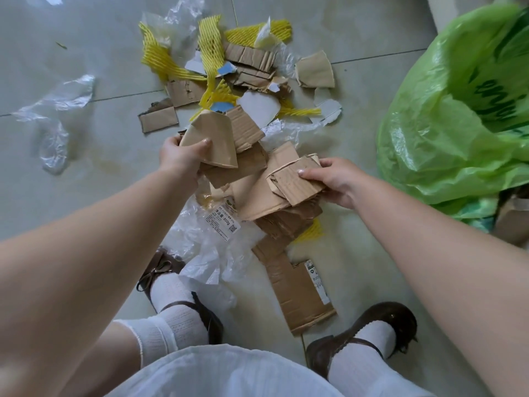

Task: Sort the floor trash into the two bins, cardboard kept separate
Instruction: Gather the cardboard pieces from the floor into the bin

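A heap of trash lies on the tiled floor: torn brown cardboard pieces (252,61), yellow foam netting (210,44) and clear plastic film (206,242). My left hand (180,157) grips a stack of cardboard scraps (211,138) above the heap, thumb on top. My right hand (332,179) pinches another bundle of cardboard pieces (292,181), thumb pressed on the top one. A long cardboard strip (297,285) lies between my feet. At the right stands a bin lined with a green plastic bag (446,124).
A crumpled clear bag (57,118) lies alone on the floor at the left. A brown cardboard container (512,222) shows at the right edge below the green bag. My two feet in brown shoes (372,325) stand at the near side of the heap.
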